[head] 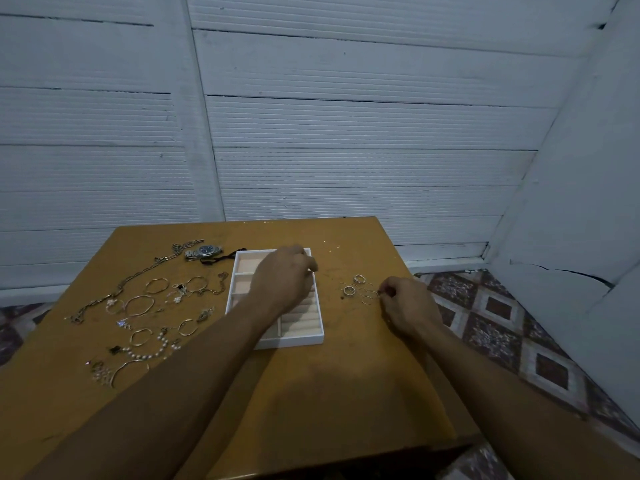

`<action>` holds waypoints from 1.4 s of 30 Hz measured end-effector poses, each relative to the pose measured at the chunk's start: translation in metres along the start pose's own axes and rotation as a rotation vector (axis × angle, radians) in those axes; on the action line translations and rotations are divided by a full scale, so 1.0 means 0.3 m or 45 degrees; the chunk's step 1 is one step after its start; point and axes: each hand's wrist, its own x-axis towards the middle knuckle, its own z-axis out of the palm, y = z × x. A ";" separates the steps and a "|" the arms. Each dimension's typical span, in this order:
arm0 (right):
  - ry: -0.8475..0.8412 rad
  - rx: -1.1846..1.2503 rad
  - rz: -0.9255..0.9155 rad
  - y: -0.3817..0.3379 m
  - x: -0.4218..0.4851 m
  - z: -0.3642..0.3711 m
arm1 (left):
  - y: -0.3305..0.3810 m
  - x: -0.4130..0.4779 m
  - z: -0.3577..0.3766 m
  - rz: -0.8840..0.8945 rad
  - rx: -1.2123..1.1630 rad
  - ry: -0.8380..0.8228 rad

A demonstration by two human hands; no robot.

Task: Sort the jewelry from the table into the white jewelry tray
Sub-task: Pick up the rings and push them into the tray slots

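Head view: your brown bench (346,382) stands against a white ribbed wall (346,133), with patterned floor tiles (502,327) to the right. The white tray (294,339) sits mid-bench. Your left hand (282,278) is over its far right corner, fingers curled down; I cannot tell if it holds anything. Your right hand (408,306) pinches one of the rings (356,289) lying just right of the tray. Chains and bracelets (145,306) and a watch (204,251) lie on the left side.

Both forearms forward, left hand (282,282) palm-down, right hand (410,308) fingertips pinched together
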 end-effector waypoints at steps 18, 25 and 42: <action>-0.082 0.079 0.054 0.009 0.032 0.023 | 0.266 0.078 0.239 -0.191 -0.161 -0.268; -0.133 0.082 0.060 0.012 0.055 0.018 | 0.291 0.103 0.256 -0.239 -0.148 -0.308; -0.206 0.082 0.149 0.001 0.090 0.016 | 0.056 0.125 0.007 -0.474 -0.549 -0.218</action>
